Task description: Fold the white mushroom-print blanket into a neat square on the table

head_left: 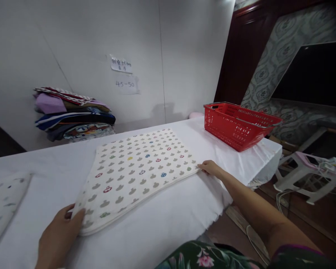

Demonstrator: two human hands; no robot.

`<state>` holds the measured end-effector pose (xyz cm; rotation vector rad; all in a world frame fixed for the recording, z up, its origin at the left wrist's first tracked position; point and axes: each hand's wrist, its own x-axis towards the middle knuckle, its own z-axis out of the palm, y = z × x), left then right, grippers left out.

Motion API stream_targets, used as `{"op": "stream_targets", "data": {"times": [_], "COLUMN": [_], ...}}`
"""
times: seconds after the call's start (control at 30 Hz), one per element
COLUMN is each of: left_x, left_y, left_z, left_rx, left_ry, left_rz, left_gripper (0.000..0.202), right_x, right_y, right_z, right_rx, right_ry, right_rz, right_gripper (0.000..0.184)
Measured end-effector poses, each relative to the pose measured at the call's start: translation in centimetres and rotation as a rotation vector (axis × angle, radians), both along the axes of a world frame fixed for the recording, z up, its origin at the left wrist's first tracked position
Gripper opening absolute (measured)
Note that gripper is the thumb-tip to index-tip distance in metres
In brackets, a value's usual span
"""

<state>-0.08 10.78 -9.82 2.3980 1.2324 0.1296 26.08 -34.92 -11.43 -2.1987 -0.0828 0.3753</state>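
Note:
A white folded cloth [142, 175] with a print of grey and a few coloured mushrooms lies flat on the table, its layers showing along the near edge. My left hand [58, 233] grips its near left corner between thumb and fingers. At the near right corner, my right hand [211, 168] pinches the cloth's edge, with that arm reaching in from the right. Another folded white cloth [7, 205] with a faint pattern lies at the far left, partly out of view.
A red plastic basket [235, 129] stands at the table's right end. Several folded fabrics [75, 114] are stacked at the back left against the wall. The white tablecloth [184, 205] hangs over the near edge. A stool [310, 172] with cables stands to the right.

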Motion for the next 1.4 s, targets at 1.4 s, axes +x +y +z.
{"op": "stream_targets", "data": {"times": [1.4], "left_x": [-0.5], "left_y": [-1.5], "left_z": [2.0], "left_rx": [-0.121], "left_ry": [-0.218], "left_rz": [0.082], "left_gripper": [0.053], "right_x": [0.3], "right_y": [-0.5], "right_z": [2.4], "right_rx": [0.048], "right_ry": [0.127], "right_rz": [-0.063], "right_gripper": [0.019]}}
